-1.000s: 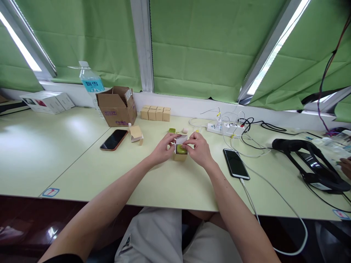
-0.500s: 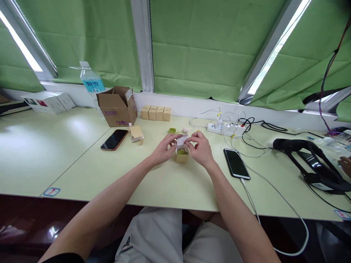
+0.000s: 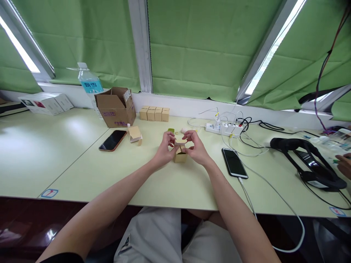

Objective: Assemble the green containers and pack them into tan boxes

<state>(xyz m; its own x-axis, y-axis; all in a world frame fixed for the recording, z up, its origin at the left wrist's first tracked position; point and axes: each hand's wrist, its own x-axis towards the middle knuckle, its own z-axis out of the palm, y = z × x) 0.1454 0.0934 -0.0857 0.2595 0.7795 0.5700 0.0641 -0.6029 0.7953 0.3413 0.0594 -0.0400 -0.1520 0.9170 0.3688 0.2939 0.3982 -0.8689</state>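
Observation:
A small kraft cardboard box (image 3: 180, 157) stands on the table between my hands, its lid flap (image 3: 180, 141) bent forward over the opening. My left hand (image 3: 165, 149) grips the flap's left side with thumb and fingers. On the right side, my right hand (image 3: 196, 148) pinches the flap and the box's upper edge. The lid hides most of the inside. Just behind my fingers lie a small green piece (image 3: 171, 130) and a pale pink piece (image 3: 184, 130), partly covered by my right hand.
Left of my hands are an open small box (image 3: 134, 134), a phone (image 3: 112, 140) and a brown carton (image 3: 115, 107). Several closed small boxes (image 3: 154, 113) line the back. To the right are a charging phone (image 3: 234, 163), a power strip (image 3: 223, 128), cables and a black headset (image 3: 308, 164). Another person's hand (image 3: 344, 164) shows far right.
The lid flap, upright before with the green content visible, is now folded down over the box. My fingers have moved with it, and the view has shifted slightly.

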